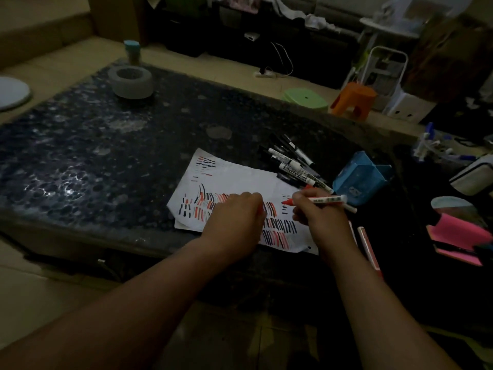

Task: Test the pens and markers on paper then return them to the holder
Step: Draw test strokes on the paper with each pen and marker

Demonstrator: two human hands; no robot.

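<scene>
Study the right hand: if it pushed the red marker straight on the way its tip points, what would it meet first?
Probably the left hand, resting on the paper just beyond the red marker's tip; depth is unclear, so the tip might touch paper first.

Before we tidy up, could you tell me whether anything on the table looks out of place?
The blue holder appears tipped on its side, with the pens heaped loose on the table beside it.

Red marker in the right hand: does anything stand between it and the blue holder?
Nothing visible does. The red marker, gripped by the right hand, has its rear end close beside the blue holder; the loose marker pile lies farther left, off that line.
</scene>
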